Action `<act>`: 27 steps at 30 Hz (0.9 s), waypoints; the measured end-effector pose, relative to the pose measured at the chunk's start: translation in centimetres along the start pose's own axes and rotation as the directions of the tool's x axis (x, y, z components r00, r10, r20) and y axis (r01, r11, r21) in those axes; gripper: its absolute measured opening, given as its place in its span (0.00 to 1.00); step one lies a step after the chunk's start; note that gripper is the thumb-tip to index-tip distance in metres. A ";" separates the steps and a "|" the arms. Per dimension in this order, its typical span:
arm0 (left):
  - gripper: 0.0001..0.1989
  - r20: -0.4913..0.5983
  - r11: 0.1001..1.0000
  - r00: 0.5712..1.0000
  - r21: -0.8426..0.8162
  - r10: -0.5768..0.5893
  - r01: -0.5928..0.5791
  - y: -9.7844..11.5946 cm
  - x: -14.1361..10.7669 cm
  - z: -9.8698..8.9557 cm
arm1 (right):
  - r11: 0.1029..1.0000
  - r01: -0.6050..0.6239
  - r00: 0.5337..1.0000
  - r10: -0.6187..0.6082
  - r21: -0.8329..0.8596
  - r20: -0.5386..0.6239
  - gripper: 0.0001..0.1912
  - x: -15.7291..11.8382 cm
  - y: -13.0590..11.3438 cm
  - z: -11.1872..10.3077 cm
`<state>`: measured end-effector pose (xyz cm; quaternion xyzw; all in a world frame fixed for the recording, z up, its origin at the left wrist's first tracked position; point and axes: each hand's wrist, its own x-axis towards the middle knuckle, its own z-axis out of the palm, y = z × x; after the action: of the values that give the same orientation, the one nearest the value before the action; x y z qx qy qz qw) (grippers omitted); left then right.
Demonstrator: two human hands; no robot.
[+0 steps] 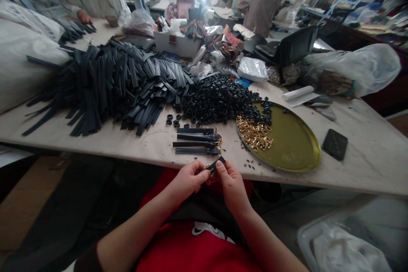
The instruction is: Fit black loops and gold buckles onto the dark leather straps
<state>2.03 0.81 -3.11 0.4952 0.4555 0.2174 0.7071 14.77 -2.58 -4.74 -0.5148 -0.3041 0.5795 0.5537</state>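
Just off the table's front edge, my left hand (pixel 194 174) and my right hand (pixel 230 178) pinch one short black strap (pixel 216 164) between thumbs and fingers. A bit of gold metal shows on the strap beside my left fingers; the rest is hidden in my grip. Right behind my hands, several black straps with gold buckles (pixel 196 138) lie side by side on the table. Beyond them spreads a heap of small black loops (pixel 216 97). To the right, gold buckles (pixel 253 134) are piled on the left side of a round gold tray (pixel 293 144).
A large pile of loose black straps (pixel 124 76) covers the left of the table (pixel 376 161). A phone (pixel 334 144) lies right of the tray. Behind are a white box (pixel 175 45) and plastic bags (pixel 366 70). A co-worker (pixel 98 0) is at the far left.
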 end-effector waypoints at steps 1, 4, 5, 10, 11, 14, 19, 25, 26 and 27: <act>0.10 -0.004 1.000 1.000 -0.006 -0.015 0.015 0.1 0.0 0.1 | 0.997 0.040 0.999 -0.041 -0.064 -0.020 0.12 0.0 0.0 0.0; 0.10 -0.023 0.999 0.999 0.004 -0.033 0.033 0.2 0.1 0.3 | 0.976 0.105 0.992 -0.115 -0.188 -0.046 0.13 0.2 -0.2 -0.1; 0.10 -0.031 1.000 0.999 0.009 -0.025 0.025 0.2 0.2 0.3 | 0.972 0.116 0.991 -0.127 -0.206 -0.041 0.14 0.2 -0.3 -0.1; 0.12 -0.047 0.999 0.998 -0.001 0.033 -0.033 -0.2 0.5 0.2 | 0.950 0.166 0.985 -0.174 -0.263 -0.008 0.12 0.3 -0.7 -0.4; 0.12 -0.042 0.999 0.998 -0.006 0.036 -0.036 -0.3 0.6 0.1 | 0.953 0.161 0.986 -0.168 -0.258 -0.004 0.11 0.3 -0.8 -0.5; 0.12 -0.012 0.999 0.999 -0.020 0.041 -0.041 -0.4 0.6 0.0 | 0.982 0.088 0.996 -0.086 -0.169 0.020 0.11 0.5 -0.8 -0.7; 0.11 -0.003 0.999 0.999 -0.026 0.045 -0.045 -0.8 0.6 -0.1 | 0.987 -0.144 0.984 0.135 0.077 0.118 0.12 0.8 -0.4 -0.5; 0.08 -0.117 0.975 0.985 0.199 0.124 -0.099 -0.5 -0.1 0.0 | 0.881 0.240 0.966 -0.259 -0.407 0.010 0.08 -0.4 -0.6 -0.6; 0.08 -0.132 0.961 0.979 0.250 0.154 -0.117 -0.3 -0.4 0.0 | 0.840 0.276 0.954 -0.299 -0.466 0.026 0.07 -0.6 -0.7 -0.7; 0.09 -0.132 0.947 0.976 0.295 0.172 -0.127 0.0 -0.7 0.0 | 0.833 0.273 0.957 -0.288 -0.481 0.042 0.07 -0.7 -0.8 -0.8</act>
<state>1.71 0.29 -2.84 0.6066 0.4969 0.2409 0.5719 15.72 -3.23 -4.08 -0.5954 -0.5020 0.3896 0.4916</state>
